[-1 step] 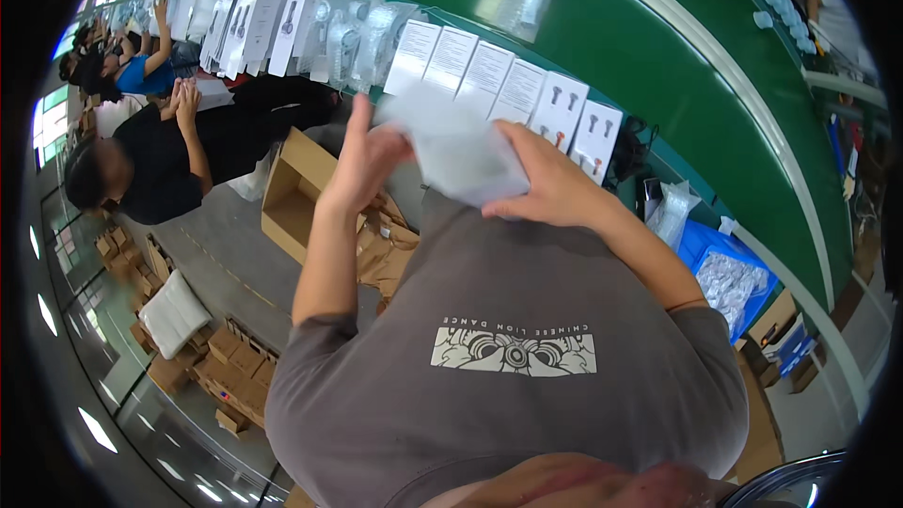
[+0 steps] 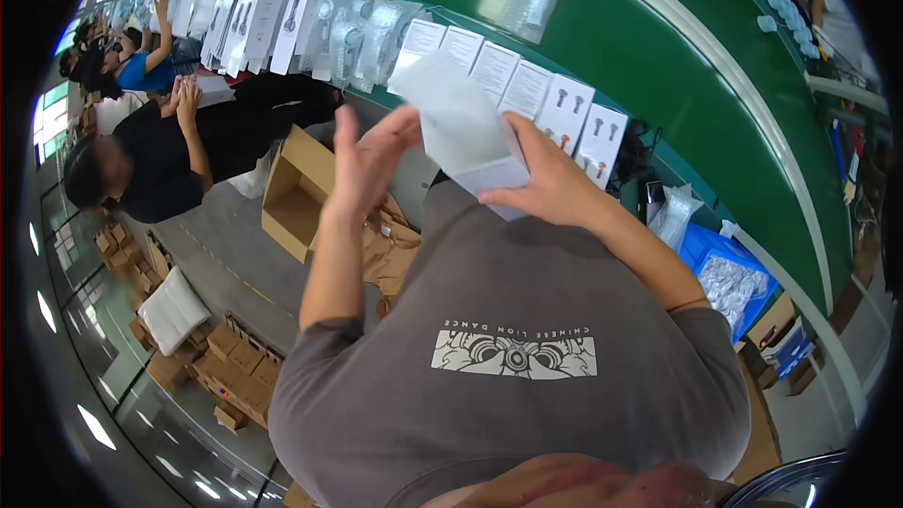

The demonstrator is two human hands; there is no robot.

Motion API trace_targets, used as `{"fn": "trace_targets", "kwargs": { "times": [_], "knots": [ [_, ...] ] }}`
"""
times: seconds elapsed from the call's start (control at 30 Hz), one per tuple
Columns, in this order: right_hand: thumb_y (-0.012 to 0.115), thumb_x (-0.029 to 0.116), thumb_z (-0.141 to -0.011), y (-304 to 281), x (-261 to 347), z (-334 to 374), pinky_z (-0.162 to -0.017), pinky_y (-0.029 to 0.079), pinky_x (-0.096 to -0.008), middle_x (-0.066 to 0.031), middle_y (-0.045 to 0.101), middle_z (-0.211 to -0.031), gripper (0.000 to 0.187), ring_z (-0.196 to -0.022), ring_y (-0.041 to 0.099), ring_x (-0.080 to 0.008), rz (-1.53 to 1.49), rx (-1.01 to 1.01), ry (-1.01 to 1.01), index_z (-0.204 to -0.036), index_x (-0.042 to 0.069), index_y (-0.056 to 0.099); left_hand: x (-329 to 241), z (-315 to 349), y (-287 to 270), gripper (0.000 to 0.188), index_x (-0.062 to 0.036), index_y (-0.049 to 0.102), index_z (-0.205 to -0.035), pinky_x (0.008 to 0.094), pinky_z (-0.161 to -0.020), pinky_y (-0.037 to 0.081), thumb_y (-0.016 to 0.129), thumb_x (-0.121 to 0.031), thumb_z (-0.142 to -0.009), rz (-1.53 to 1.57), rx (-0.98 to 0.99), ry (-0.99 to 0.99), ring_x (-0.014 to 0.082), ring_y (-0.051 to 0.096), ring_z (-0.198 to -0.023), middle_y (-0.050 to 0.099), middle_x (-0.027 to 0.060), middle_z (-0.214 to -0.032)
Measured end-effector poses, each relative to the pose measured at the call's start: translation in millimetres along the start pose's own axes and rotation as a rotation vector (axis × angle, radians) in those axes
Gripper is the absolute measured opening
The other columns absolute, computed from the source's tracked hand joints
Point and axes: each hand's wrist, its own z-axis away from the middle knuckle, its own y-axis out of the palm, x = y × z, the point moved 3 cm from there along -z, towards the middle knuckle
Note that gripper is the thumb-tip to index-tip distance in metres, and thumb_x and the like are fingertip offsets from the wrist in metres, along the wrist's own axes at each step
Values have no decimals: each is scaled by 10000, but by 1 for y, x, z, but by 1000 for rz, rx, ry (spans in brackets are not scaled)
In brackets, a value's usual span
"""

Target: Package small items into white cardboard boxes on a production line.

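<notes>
A white carton (image 2: 461, 127) is held in front of the chest, just off the near edge of the green tabletop (image 2: 640, 66); whether anything lies inside cannot be told. Along that near edge, a row of white boxes (image 2: 525, 87) is lined up, with clear bubble pouches (image 2: 384, 36) set just left of it. Farther in from the edge, a single bubble-wrapped item (image 2: 536, 2) is laid. Beside the near edge, to the right, clear-wrapped pieces (image 2: 732, 284) are contained in a blue bin (image 2: 698, 243). On the floor at left, a cardboard box (image 2: 318, 158) is left open.

The carton's right side is pinched between the thumb and fingers of the right hand (image 2: 555, 174). The left hand (image 2: 367, 155) is raised at the opposite side, thumb spread upward, fingers pointed toward the carton; whether it is touched cannot be told.
</notes>
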Motion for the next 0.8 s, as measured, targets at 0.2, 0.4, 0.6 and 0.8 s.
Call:
{"fn": "trace_targets", "kwargs": {
  "times": [0.2,0.4,0.6,0.8],
  "knots": [
    [638,517,-902,-29,-60,-111,-940,498,-386,-210,607,-1189,698,-1083,608,-300,-134,239,-9,-1346,-5,504,43,-8,-26,536,58,447,-1397,314,-1069,359,484,-182,-919,1,-551,610,221,509,-1251,556,134,-1344],
    [570,807,-762,-116,-315,-252,-782,581,-464,-231,533,-1297,1086,-1083,622,-364,493,-180,971,-1354,-88,404,53,-19,-46,575,64,409,-1444,300,-1085,344,469,-125,-904,-89,-578,621,212,488,-1279,538,135,-1375],
    [806,360,-725,-109,-357,-256,-1034,470,-460,-273,380,-1416,1062,-1270,504,-415,565,-504,1039,-1487,20,150,71,-24,-45,618,69,358,-1490,295,-1073,352,469,-141,-920,-128,-549,499,200,486,-1286,519,152,-1412],
    [729,312,-793,-224,-339,-170,-925,513,-389,-206,656,-1191,653,-1035,669,-297,351,-573,596,-1320,-32,556,107,-23,-17,602,83,366,-1478,309,-1036,394,475,-180,-947,3,-369,536,216,546,-1226,581,175,-1337]
  ]
}}
